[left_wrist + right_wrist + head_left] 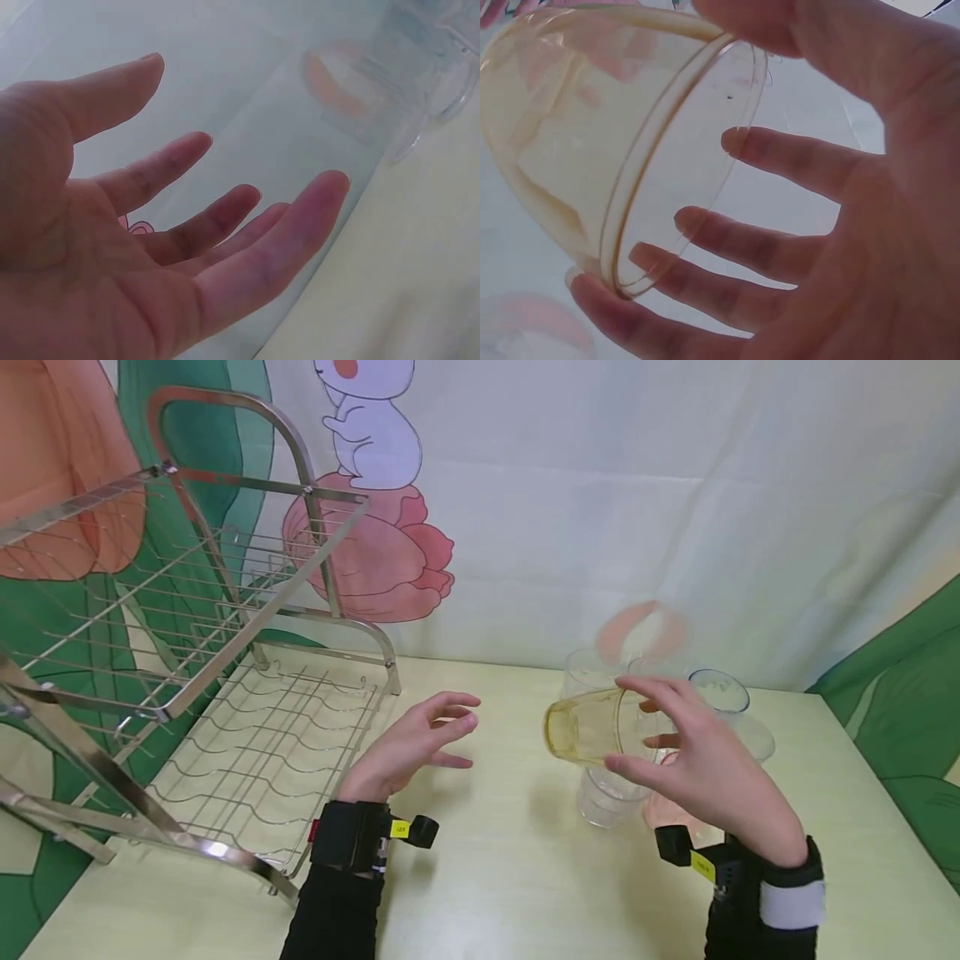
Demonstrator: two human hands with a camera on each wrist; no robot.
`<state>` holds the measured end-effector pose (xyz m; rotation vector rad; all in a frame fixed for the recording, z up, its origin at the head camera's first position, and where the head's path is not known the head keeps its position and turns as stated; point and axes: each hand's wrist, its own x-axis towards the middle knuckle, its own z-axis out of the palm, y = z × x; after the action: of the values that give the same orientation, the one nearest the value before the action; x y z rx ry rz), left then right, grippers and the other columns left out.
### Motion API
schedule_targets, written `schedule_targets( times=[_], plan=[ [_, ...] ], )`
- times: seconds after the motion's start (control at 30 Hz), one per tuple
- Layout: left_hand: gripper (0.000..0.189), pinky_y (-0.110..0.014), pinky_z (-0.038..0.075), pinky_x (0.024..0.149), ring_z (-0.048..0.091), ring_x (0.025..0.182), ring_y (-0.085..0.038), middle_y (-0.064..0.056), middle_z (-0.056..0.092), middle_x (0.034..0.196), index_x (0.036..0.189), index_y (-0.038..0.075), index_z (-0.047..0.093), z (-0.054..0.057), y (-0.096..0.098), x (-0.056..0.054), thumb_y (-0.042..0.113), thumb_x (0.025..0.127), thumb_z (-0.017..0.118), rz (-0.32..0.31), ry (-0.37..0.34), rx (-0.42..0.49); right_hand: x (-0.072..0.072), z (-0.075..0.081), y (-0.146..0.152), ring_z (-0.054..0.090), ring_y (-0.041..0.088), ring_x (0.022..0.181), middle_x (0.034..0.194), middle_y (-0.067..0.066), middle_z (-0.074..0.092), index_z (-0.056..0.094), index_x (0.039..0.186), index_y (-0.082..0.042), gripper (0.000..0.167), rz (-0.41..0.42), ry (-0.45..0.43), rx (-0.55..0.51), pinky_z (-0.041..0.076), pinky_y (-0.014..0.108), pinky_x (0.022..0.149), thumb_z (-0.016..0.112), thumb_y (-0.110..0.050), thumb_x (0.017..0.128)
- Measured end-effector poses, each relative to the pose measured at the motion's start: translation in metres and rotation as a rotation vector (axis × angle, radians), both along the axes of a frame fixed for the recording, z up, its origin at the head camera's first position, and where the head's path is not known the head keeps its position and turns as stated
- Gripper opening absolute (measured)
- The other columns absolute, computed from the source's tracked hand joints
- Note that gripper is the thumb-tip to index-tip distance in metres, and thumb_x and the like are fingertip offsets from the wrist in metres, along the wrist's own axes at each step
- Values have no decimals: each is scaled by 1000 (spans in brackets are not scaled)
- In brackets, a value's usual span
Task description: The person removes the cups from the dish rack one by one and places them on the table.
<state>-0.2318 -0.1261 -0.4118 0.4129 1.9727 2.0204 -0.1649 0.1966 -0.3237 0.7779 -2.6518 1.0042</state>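
My right hand (716, 764) holds a yellow see-through drinking glass (581, 728) tipped on its side above the table. Its base points left, toward my other hand. In the right wrist view, thumb and fingers (780, 255) span the wide rim of the glass. Left of it, my left hand (408, 747) hovers with nothing in it, fingers loosely bent and spread. Below and behind the yellow glass stand clear glasses (603, 806), a blue-rimmed glass (722, 703) and a pink glass (667, 814), the last partly hidden by my right hand.
A two-tier metal dish rack (270, 622) stands on the left, its lower wire shelf (258, 768) close beside my left hand. Behind the pale table (517, 885) hangs a printed curtain (570, 527), with green cloth (900, 727) at the right edge.
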Motion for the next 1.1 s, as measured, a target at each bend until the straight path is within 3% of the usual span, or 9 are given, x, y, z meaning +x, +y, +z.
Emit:
schedule_targets(
  times=[0.23,0.5,0.67,0.8,0.97,1.1],
  plan=[
    [42,-47,55,83,46,122,-32,-16,43,134,135,11,52,1,1,0,22,97,64,-2,9,-12,4,1,21,49,23,112,132,4,47,46,144,-20,72,-79,34,23,57,38,79,81,-26,82],
    [41,-47,55,84,48,121,-31,-14,45,133,134,10,52,2,1,1,23,97,64,1,26,-42,14,4,46,48,29,110,134,9,46,48,142,-17,71,-161,94,70,49,14,74,82,-19,80],
    [43,-44,55,84,53,119,-28,-12,50,130,134,13,53,6,-1,3,28,96,66,49,63,-160,16,6,64,47,36,109,131,20,43,48,142,-11,73,-245,124,120,45,10,68,83,-19,78],
    [44,-41,54,86,52,119,-25,-8,51,130,133,18,53,13,-2,9,32,94,67,89,96,-308,22,8,80,51,37,103,131,24,40,47,143,-11,75,-325,109,179,50,20,67,83,-22,78],
    [47,-40,51,89,45,125,-25,-5,50,133,135,20,53,22,0,16,35,94,68,90,143,-441,26,5,96,54,44,94,132,32,35,43,144,-6,76,-436,74,265,53,55,68,79,-25,80],
    [46,-44,46,95,43,128,-26,-3,50,134,135,21,54,24,-1,19,37,94,67,88,174,-495,23,-1,107,48,49,96,129,37,34,40,145,-3,78,-492,54,313,49,61,67,78,-24,79]
  ],
)
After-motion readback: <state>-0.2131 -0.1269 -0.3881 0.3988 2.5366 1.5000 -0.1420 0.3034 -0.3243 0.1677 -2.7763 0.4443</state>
